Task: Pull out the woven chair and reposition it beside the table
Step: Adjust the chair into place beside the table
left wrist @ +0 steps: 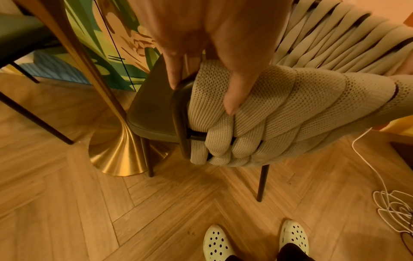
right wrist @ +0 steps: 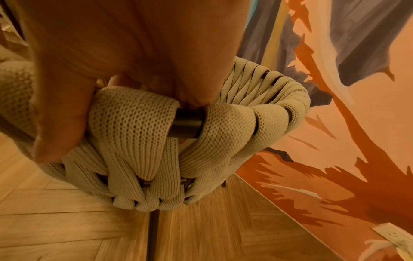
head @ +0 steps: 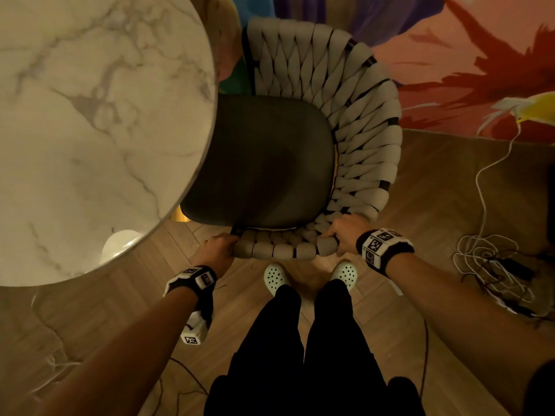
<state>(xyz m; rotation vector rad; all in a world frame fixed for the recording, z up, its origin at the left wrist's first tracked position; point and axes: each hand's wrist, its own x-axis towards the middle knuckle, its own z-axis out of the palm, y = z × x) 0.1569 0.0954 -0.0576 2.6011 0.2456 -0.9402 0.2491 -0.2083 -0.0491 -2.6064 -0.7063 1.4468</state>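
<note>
We have both hands on the beige woven-strap chair with the dark padded seat [head: 270, 163], and we are gripping its near rim: our left hand [head: 220, 246] curls over the end of the woven band where the dark frame turns down, our right hand [head: 345, 232] wraps the rim further along, thumb [right wrist: 60, 127] pressed down the outside of the knitted straps. From where we hold it, the chair stretches straight away from us, and the far-left part of its seat sits under the edge of the round white marble-topped table [head: 90, 130], so we judge the pull-out as barely begun or only partly done; the seat has yet to clear the tabletop, and the swing round to a spot beside the table is all ahead of us. Below our left grip, the left wrist view shows a thin dark chair leg [left wrist: 150, 159] standing right against the flared brass table base [left wrist: 111, 155], so that leg may catch as we drag. The chair itself looks light: fat knitted tubes laced over a slim dark metal frame, bare tube showing between straps just by our right fingers. Off to the right of our right hand, a tangle of white cable [head: 492, 265] lies on the herringbone wood floor [head: 240, 295].
</note>
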